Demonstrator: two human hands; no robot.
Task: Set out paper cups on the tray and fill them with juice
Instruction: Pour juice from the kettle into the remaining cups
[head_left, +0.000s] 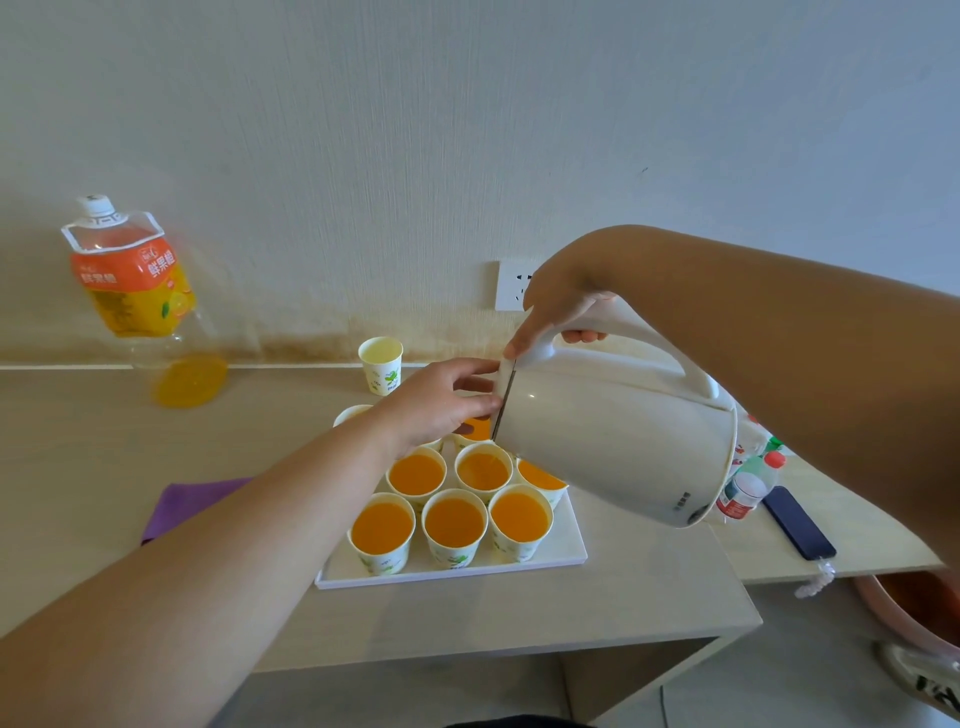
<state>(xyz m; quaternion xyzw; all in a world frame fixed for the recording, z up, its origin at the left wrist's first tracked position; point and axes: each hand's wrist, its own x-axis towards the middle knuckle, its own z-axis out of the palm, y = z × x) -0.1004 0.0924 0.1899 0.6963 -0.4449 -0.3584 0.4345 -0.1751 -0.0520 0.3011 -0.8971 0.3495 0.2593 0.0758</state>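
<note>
Paper cups (454, 525) stood in rows on the white tray (566, 545) on the table (104, 467), under a tilted white kettle (613, 431). The right hand (561, 306) gripped its handle, and the left hand (441, 402) pinched the lid (503, 400) edge. Hand and kettle hid most of the back row; the six cups in front held orange juice. Behind the tray stood a lone cup (381, 364). A juice pouch (130, 275) marked 鲜果橙 leaned at the wall, with a purple cloth (192, 501) to the left and a phone (797, 522) to the right
</note>
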